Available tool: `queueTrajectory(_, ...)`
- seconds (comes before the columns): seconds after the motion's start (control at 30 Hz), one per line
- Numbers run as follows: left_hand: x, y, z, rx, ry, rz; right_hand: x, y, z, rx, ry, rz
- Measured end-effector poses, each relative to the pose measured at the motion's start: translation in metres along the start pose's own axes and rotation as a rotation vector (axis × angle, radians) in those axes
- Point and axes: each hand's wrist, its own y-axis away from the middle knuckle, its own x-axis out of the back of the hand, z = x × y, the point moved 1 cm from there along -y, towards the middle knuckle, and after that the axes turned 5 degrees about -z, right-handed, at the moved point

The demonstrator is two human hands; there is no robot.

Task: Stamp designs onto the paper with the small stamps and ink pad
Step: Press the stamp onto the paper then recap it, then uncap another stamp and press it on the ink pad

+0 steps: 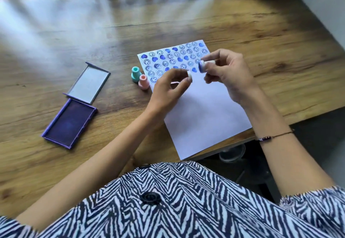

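Paper [203, 107] is laid on the wooden counter [242, 32], its near corner overhanging the counter edge; the far part is filled with rows of blue stamped smiley faces and hearts, the near part is blank; both hands are held raised above the paper, just below the printed rows; a white stamp [206, 65] with a blue-inked face is pinched in the fingertips of the right hand [226, 73], face turned toward the left hand; a small white piece [189, 74], possibly a cap, blurred, is pinched between thumb and fingertips of the left hand [168, 90]; the two pieces are near each other but apart; a teal stamp [136, 74] and a pink stamp [143, 82] are stood upright just beside the paper's left edge, touching or nearly touching each other; the purple ink pad [69, 123] is left open well to the left; its lid [89, 84] is laid inside-up just beyond it; a thin beaded bracelet [274, 136] is worn on the right wrist.
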Motion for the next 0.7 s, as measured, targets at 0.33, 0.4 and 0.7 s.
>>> queueTrajectory(0.33,0.013,0.007,0.015,-0.021,0.092,0.034,-0.028,0.012,-0.005,0.116,0.065,-0.073)
queueTrajectory(0.4,0.015,0.013,0.016,-0.025,0.053,0.067,-0.033,0.014,-0.003,0.124,0.054,-0.073)
queueTrajectory(0.7,0.056,0.059,-0.003,0.014,-0.374,0.315,-0.092,0.018,0.009,0.146,0.341,-0.201)
